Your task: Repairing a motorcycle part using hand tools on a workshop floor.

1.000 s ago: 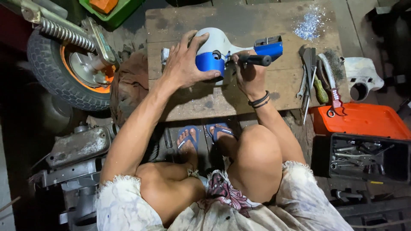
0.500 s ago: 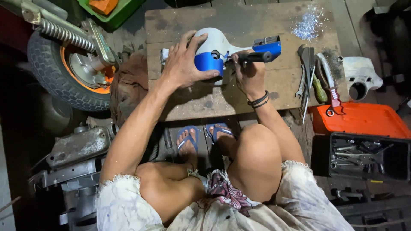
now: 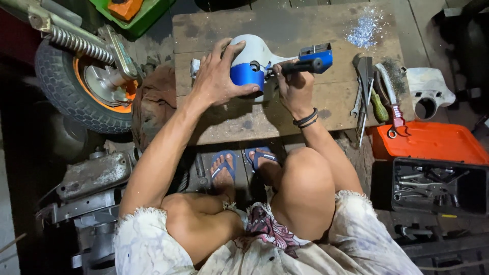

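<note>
Two hands work a blue-and-white housing (image 3: pixel 250 63) mid-bench.
Left hand (image 3: pixel 216 79) cups it; right hand (image 3: pixel 290 84) grips a black tool handle (image 3: pixel 300 66). Wooden bench (image 3: pixel 305 25) lies bare toward 12 o'clock; hand tools (image 3: pixel 369 86) crowd 3 o'clock edge.

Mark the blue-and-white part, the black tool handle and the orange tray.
blue-and-white part (image 3: pixel 248 74): head view, on its blue band beside the left fingers.
black tool handle (image 3: pixel 301 66): head view, on the grip past the right fist.
orange tray (image 3: pixel 433 142): head view, on its flat top.
</note>
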